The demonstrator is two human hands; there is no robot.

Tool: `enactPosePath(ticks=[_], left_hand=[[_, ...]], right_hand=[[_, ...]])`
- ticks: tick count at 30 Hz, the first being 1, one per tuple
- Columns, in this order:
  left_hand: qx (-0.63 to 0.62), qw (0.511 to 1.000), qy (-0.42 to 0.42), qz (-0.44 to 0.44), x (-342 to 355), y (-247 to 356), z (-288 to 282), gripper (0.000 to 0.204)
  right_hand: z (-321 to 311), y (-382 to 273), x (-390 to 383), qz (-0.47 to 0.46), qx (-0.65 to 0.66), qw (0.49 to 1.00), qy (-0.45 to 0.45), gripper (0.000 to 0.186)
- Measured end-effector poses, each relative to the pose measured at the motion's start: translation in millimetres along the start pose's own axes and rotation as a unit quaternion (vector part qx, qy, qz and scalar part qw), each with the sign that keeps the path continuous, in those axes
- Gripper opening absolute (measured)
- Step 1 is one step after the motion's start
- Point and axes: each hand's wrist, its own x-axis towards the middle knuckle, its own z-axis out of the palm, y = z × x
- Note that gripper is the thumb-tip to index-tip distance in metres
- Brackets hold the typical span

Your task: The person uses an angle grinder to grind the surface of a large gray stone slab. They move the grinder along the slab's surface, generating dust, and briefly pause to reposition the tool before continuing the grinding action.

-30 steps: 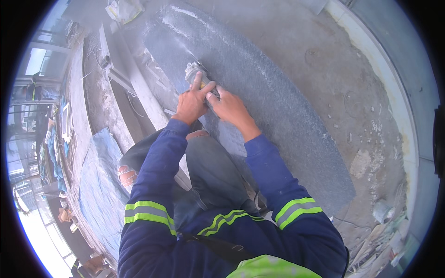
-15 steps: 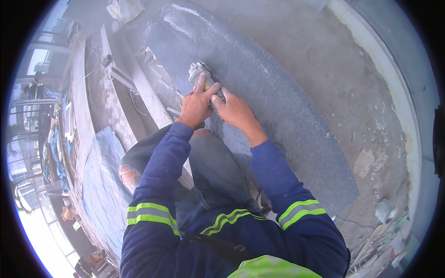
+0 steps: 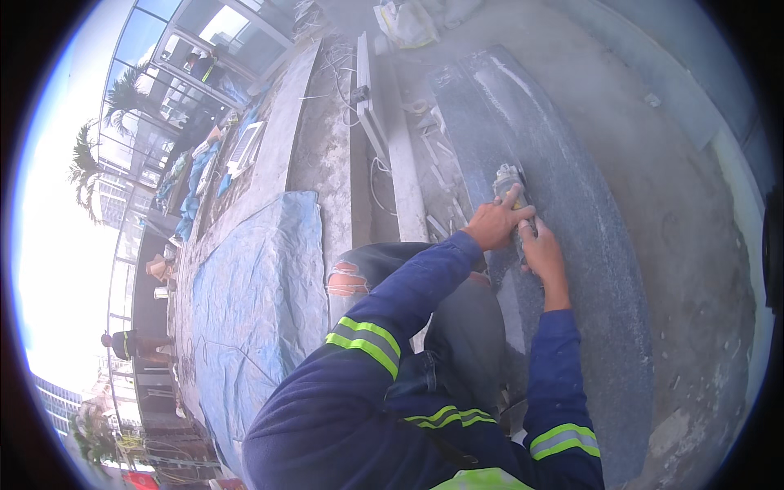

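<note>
A dusty angle grinder with a yellow patch (image 3: 507,177) rests on a long, dark grey speckled slab (image 3: 588,245) with pale streaks and dust. My left hand (image 3: 500,220) grips it just behind its head, the index finger stretched along its top. My right hand (image 3: 539,253) is closed round the tool's body lower down, close beside my left. My bent leg in torn jeans (image 3: 351,278) is beside the slab; the underside of the grinder is hidden.
A crumpled blue tarp (image 3: 253,310) lies at my left, beside pale boards (image 3: 298,106) and loose cables (image 3: 371,175). A white sack (image 3: 404,24) is at the far end. Two other people (image 3: 122,345), (image 3: 202,65) are by glazing at the left. A pale wall edge (image 3: 727,180) bounds the right.
The view has turned leftward, so slab, hands and grinder appear farther right and more glazing shows at the left. Both hands keep their hold on the grinder.
</note>
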Motion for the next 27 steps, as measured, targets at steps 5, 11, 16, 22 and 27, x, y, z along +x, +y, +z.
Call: enactPosePath(ticks=[5,11,16,22,27], left_hand=[[-0.012,1.0,0.007,0.005,-7.4,8.3,-2.6,0.076],[-0.037,0.999,-0.003,-0.018,-22.5,27.3,-5.7,0.069],[-0.02,1.0,0.008,-0.01,-23.5,36.1,-11.2,0.069],[-0.021,1.0,0.015,-0.014,-27.0,34.7,-3.2,0.068],[-0.018,0.999,0.005,-0.029,-13.8,17.4,5.2,0.074]], right_hand=[[-3.2,10.0,-11.4,-0.024,-0.004,1.0,0.004,0.072],[-3.5,32.1,-29.0,-0.032,-0.07,0.997,0.006,0.076],[-7.6,25.5,-42.7,-0.033,-0.061,0.998,0.009,0.075],[-8.6,25.9,-45.2,-0.023,-0.056,0.998,0.004,0.074],[-0.7,25.7,-21.8,-0.035,-0.065,0.997,0.01,0.075]])
